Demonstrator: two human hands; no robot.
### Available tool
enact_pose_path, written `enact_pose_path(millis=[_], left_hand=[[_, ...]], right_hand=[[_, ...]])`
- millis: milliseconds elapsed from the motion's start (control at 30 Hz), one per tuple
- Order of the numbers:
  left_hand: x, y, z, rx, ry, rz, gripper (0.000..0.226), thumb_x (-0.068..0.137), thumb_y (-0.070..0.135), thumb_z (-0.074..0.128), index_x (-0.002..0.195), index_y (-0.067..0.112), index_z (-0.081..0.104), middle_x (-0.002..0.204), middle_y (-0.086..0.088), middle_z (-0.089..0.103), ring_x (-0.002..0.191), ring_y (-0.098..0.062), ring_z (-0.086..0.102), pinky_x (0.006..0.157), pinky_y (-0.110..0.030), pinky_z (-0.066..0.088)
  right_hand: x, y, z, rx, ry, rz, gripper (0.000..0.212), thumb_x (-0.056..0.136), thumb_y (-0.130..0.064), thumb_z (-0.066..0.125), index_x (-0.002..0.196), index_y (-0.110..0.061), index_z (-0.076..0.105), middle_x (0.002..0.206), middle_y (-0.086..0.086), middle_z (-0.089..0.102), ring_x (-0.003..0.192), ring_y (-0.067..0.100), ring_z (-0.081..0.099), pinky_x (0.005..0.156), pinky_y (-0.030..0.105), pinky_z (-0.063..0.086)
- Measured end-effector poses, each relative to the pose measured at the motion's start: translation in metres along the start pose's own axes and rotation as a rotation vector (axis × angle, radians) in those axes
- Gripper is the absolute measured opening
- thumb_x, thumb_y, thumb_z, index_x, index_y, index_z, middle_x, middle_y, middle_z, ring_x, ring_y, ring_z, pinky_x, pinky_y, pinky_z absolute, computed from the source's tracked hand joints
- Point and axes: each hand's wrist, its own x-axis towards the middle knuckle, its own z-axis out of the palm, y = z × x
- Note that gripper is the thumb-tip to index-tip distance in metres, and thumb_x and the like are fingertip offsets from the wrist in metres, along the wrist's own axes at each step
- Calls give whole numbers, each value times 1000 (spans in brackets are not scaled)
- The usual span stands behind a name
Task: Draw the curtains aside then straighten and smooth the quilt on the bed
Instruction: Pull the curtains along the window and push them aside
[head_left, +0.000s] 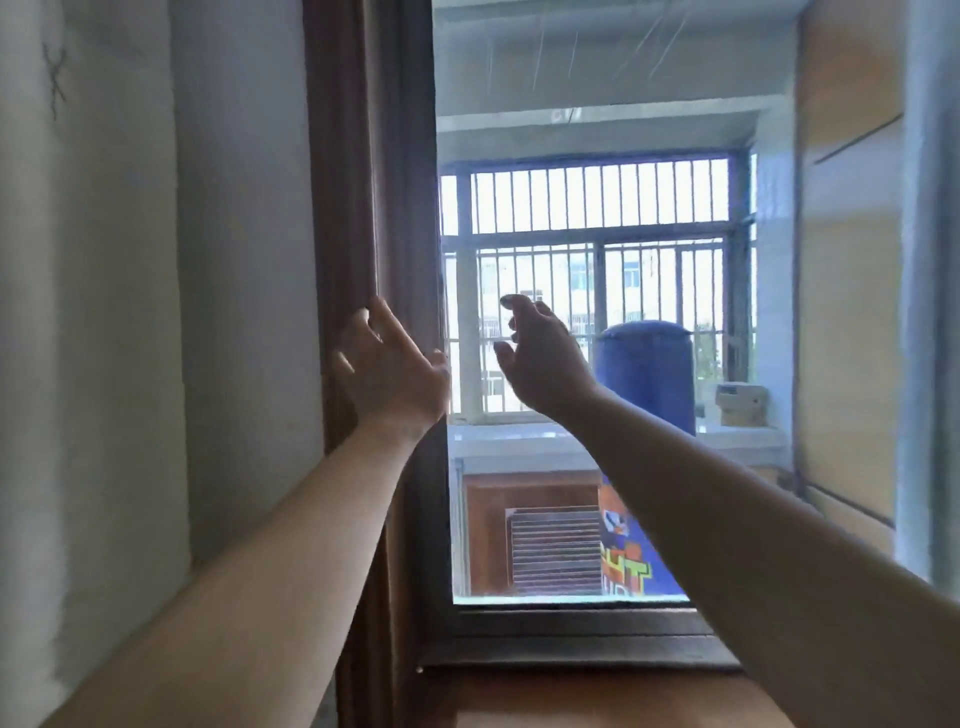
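A dark brown curtain (363, 208) hangs bunched in narrow folds along the left side of the window (571, 291). My left hand (387, 364) is raised against that bunch, fingers curled into a fold and thumb at its right edge. A little to the right, my right hand (540, 353) is up in front of the glass, fingers loosely bent and apart, holding nothing. Neither the bed nor the quilt is in view.
A wooden sill (571, 696) runs below the dark window frame. Beyond the glass are a balcony with a blue barrel (644, 369), a cardboard box (740, 402) and a barred outer window. A pale wall (130, 312) fills the left; a blurred light strip (927, 312) borders the right.
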Motion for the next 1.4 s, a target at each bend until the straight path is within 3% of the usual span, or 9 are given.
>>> enact_pose_path(millis=[100, 333, 533, 733, 833, 933, 1100, 1233, 1400], left_hand=[[-19, 39, 17, -50, -47, 16, 82, 90, 45, 49, 151, 15, 3, 157, -13, 10, 145, -32, 11, 117, -49, 10], [-62, 139, 51, -275, -119, 31, 81, 88, 40, 59, 150, 16, 12, 151, -18, 21, 140, -34, 20, 115, -50, 18], [-104, 225, 64, -537, -211, 41, 80, 89, 37, 56, 151, 19, 9, 150, -13, 20, 139, -33, 20, 115, -50, 17], [-144, 301, 68, -839, -337, 126, 90, 81, 68, 39, 152, 22, 8, 153, -11, 21, 140, -32, 22, 112, -55, 22], [-170, 339, 69, -866, -436, 206, 104, 75, 78, 43, 152, 24, -2, 158, -7, 12, 144, -29, 14, 116, -54, 16], [-192, 377, 77, -871, -516, 205, 120, 68, 79, 53, 152, 21, -9, 159, -6, 10, 143, -30, 17, 112, -50, 22], [-209, 425, 93, -978, -618, 56, 121, 77, 53, 70, 150, 4, -13, 159, -13, 8, 144, -24, 15, 113, -33, 20], [-216, 455, 110, -909, -581, -29, 79, 82, 46, 69, 136, 1, 32, 129, -20, 54, 116, -35, 54, 91, -39, 43], [-228, 483, 124, -789, -551, 108, 47, 86, 44, 63, 109, 6, 47, 108, -19, 63, 100, -35, 60, 72, -34, 41]], right_hand=[[-14, 35, -32, -55, -2, 45, 46, 91, -8, 56, 135, -7, 42, 119, 16, 55, 105, 28, 57, 86, 29, 42], [-48, 108, -108, -320, 53, 50, 47, 92, -11, 55, 136, -8, 41, 123, 15, 52, 110, 32, 56, 93, 42, 48], [-71, 149, -178, -583, 339, -130, 44, 81, -5, 67, 124, -3, 56, 119, 20, 59, 107, 36, 60, 95, 42, 49], [-92, 189, -258, -700, 631, -103, 56, 88, -36, 60, 136, -8, 49, 140, 18, 47, 131, 32, 44, 109, 47, 36], [-112, 217, -295, -688, 539, 41, 72, 86, -49, 57, 142, -9, 38, 148, 19, 36, 136, 33, 35, 113, 48, 29], [-135, 247, -328, -722, 401, 223, 80, 88, -50, 56, 148, -10, 22, 154, 19, 20, 143, 34, 19, 117, 48, 15], [-161, 291, -370, -740, 276, 491, 90, 90, -52, 52, 151, -8, 2, 157, 21, 1, 147, 32, 1, 118, 48, 3], [-174, 322, -396, -692, 193, 681, 99, 90, -54, 51, 149, -3, -8, 157, 24, 2, 146, 34, 4, 117, 51, 8], [-181, 349, -407, -568, 170, 797, 91, 91, -48, 53, 148, 1, 1, 144, 20, 38, 131, 36, 40, 107, 46, 30]])
